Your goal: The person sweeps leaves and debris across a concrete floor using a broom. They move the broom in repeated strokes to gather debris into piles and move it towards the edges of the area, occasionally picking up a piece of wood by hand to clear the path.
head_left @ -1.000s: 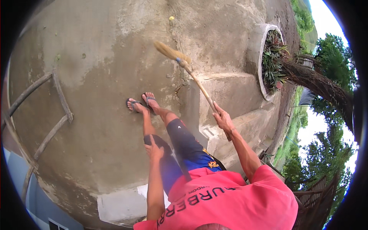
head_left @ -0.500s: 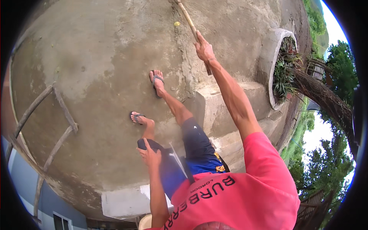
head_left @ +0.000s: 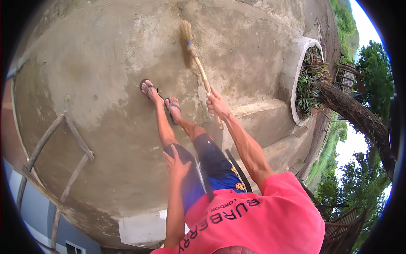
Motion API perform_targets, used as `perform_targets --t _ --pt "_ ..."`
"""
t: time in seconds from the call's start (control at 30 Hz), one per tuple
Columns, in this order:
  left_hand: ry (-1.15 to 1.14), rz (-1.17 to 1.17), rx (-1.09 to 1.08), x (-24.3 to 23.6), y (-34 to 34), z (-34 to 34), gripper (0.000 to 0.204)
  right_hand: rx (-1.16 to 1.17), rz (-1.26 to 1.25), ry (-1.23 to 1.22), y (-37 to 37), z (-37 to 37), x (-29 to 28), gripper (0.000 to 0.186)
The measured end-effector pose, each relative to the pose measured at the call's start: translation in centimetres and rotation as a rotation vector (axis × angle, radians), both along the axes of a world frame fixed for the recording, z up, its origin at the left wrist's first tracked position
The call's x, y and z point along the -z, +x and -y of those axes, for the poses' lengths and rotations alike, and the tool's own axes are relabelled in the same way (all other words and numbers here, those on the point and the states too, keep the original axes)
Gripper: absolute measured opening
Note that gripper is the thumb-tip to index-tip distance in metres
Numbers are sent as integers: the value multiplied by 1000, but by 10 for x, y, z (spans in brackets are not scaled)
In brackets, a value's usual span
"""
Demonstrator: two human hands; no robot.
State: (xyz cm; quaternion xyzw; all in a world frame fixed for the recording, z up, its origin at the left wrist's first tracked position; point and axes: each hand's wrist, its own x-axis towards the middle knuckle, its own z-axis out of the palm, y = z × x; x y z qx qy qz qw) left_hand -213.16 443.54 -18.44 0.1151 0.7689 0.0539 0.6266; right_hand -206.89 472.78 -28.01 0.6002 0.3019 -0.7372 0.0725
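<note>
My right hand [head_left: 218,104] is closed round the wooden handle of a stick broom [head_left: 201,70], near its lower end in the picture. The broom's straw bristles [head_left: 186,31] reach away from me over the concrete, bound with a blue band, and a dark shadow falls beside them. Whether they touch the ground I cannot tell. My left hand [head_left: 177,164] rests on the thigh of my dark blue shorts [head_left: 215,165], fingers spread and holding nothing. Both feet, in flip-flops, stand on the concrete ground [head_left: 97,97].
To the right are concrete steps [head_left: 253,120] and a white-rimmed planter [head_left: 295,78] with leafy plants and a leaning tree trunk [head_left: 353,103]. A rail of rough wooden poles [head_left: 76,173] stands at left, by a blue-grey wall [head_left: 34,211]. A white block [head_left: 139,228] sits near my left side.
My right hand has drawn the broom back toward me, and its bristles have come into view. My left leg has stepped forward and left. The left hand stays on the thigh.
</note>
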Motion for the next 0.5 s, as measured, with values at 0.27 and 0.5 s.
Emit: perform_targets --t 0.27,0.5 --pt "-80 -59 -20 31 -74 -17 102 -220 113 405 0 -24 -45 51" --pt "-137 -23 81 36 -113 -44 102 -192 464 234 94 85 -66 38"
